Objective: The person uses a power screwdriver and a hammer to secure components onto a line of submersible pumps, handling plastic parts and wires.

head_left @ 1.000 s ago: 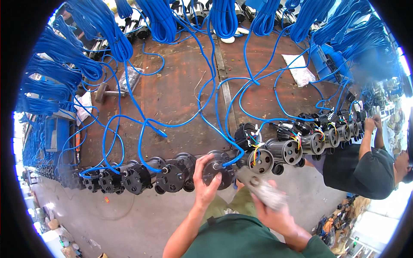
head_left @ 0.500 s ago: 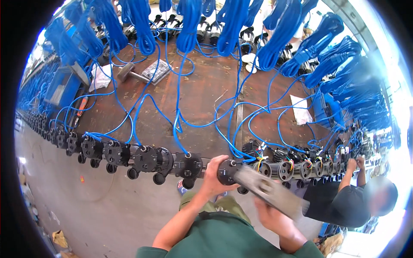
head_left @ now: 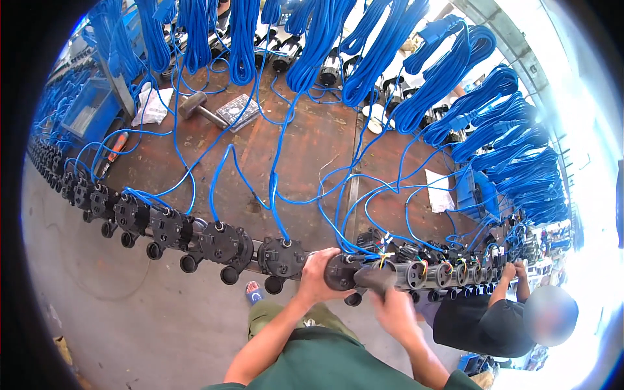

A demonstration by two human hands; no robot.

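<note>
At the bench's front edge, my left hand (head_left: 316, 278) is curled round a black round motor end cover (head_left: 340, 273), its thumb along the lower side. A blue cable runs into the top of that cover. My right hand (head_left: 395, 311) is closed on a mallet (head_left: 375, 278), blurred by motion. The mallet's thick, dull head is against or just in front of the cover's right side; I cannot tell if they touch. Most of its handle is hidden by my fingers. Left of my left hand sits another black motor cover (head_left: 281, 259) with its own blue cable.
Open motor housings (head_left: 411, 275) with coloured wires line the edge to the right. A co-worker (head_left: 484, 322) stands there, hands on the row. Blue cable bundles (head_left: 318, 45) hang over the brown bench (head_left: 305, 156). A hammer (head_left: 200, 109), screwdriver (head_left: 117, 146) and blue bin (head_left: 91, 114) lie left.
The mallet has turned from lying long and slanted across the right of the cover to showing its head end-on, close to it. My left hand keeps its hold. The whole view has shifted slightly.
</note>
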